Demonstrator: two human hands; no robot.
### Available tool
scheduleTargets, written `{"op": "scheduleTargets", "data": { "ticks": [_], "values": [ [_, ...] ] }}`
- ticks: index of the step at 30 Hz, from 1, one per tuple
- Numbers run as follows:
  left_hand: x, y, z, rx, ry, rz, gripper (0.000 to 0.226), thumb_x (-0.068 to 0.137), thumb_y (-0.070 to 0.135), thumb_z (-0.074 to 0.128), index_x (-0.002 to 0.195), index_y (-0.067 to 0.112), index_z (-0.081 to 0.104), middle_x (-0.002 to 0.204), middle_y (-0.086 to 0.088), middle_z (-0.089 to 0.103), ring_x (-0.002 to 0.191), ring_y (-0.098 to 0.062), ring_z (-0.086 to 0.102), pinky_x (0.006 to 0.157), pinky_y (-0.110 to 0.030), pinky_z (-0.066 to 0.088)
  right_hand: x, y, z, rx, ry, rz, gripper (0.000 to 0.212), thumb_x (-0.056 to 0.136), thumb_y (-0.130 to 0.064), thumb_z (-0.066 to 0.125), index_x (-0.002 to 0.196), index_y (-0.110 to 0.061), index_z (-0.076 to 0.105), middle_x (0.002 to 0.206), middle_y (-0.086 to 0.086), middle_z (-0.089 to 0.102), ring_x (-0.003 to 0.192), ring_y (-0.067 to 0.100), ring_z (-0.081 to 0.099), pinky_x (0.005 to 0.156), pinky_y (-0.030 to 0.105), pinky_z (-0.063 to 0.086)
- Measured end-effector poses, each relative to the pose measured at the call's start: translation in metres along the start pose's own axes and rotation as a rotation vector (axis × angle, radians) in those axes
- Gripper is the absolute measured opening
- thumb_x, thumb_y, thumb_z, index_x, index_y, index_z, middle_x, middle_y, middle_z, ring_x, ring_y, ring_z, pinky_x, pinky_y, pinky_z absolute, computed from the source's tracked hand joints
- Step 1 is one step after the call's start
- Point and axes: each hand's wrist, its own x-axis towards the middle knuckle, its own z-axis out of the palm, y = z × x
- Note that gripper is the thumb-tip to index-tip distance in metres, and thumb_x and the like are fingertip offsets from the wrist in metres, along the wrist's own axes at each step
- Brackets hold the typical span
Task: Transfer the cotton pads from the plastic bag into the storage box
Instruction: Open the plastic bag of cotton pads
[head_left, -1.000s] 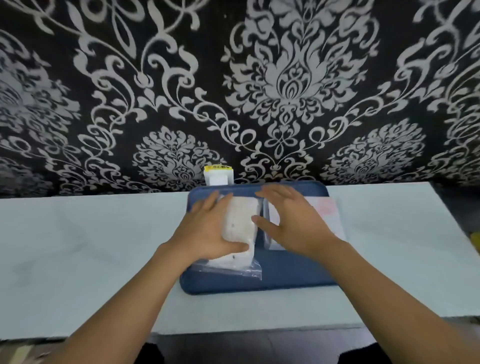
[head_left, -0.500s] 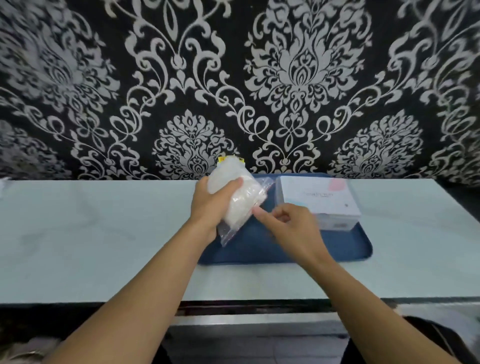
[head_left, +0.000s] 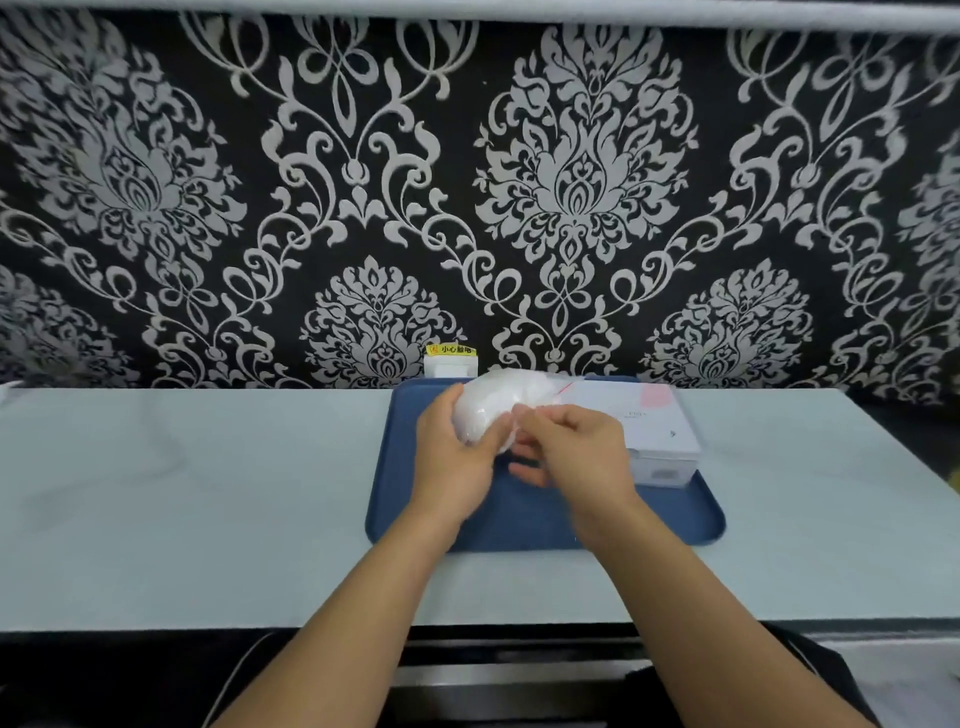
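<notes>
A clear plastic bag (head_left: 493, 405) full of white cotton pads is held above the blue tray (head_left: 675, 525). My left hand (head_left: 452, 467) grips the bag from its left side and below. My right hand (head_left: 576, 457) pinches the bag's near end with curled fingers; the picture is blurred there. The white storage box (head_left: 660, 436), lid closed with a pink mark on top, stands on the tray's right part, just right of my right hand.
The tray lies on a pale countertop (head_left: 208, 493) against a black and silver patterned wall. A small white box with a yellow label (head_left: 451, 359) stands at the wall behind the tray. The counter's front edge runs below my forearms.
The bag went from lying on the tray to being lifted in my left hand. My right hand moved from touching its side to pinching its near end.
</notes>
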Motion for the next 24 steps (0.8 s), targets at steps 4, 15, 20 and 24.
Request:
{"op": "scheduleTargets", "data": {
  "ticks": [4, 15, 20, 24],
  "values": [
    [0.017, -0.004, 0.001, 0.204, 0.024, 0.043, 0.055, 0.082, 0.045, 0.073, 0.131, 0.025, 0.057, 0.126, 0.003, 0.059, 0.112, -0.015, 0.06, 0.098, -0.039, 0.052, 0.018, 0.002, 0.004, 0.076, 0.032, 0.103, 0.012, 0.091, -0.013, 0.07, 0.085, -0.002, 0.069, 0.073, 0.01, 0.069, 0.067, 0.022, 0.072, 0.067, 0.032, 0.062],
    [0.014, 0.023, -0.023, 0.536, -0.046, 0.481, 0.021, 0.072, 0.037, 0.088, 0.084, 0.028, 0.071, 0.083, 0.013, 0.06, 0.071, -0.001, 0.053, 0.064, -0.021, 0.044, 0.024, -0.003, -0.005, -0.137, -0.143, -0.068, 0.016, 0.09, -0.018, 0.071, 0.078, -0.007, 0.072, 0.078, 0.009, 0.072, 0.071, 0.009, 0.065, 0.069, 0.02, 0.053],
    [0.01, 0.019, -0.018, 0.601, -0.084, 0.447, 0.003, 0.081, 0.028, 0.078, 0.083, 0.027, 0.076, 0.071, 0.013, 0.065, 0.065, -0.003, 0.06, 0.066, -0.033, 0.056, 0.021, 0.004, -0.004, 0.064, -0.076, 0.04, 0.01, 0.088, -0.006, 0.072, 0.088, 0.003, 0.069, 0.074, 0.01, 0.071, 0.062, 0.011, 0.066, 0.063, 0.018, 0.056],
    [0.01, 0.017, -0.015, 0.574, -0.091, 0.396, 0.005, 0.082, 0.025, 0.08, 0.077, 0.025, 0.078, 0.065, 0.013, 0.068, 0.06, -0.002, 0.061, 0.062, -0.022, 0.053, 0.019, 0.007, -0.005, 0.228, -0.095, 0.131, 0.009, 0.086, -0.005, 0.074, 0.09, 0.001, 0.07, 0.082, 0.014, 0.075, 0.07, 0.015, 0.072, 0.068, 0.02, 0.059]
  ]
}}
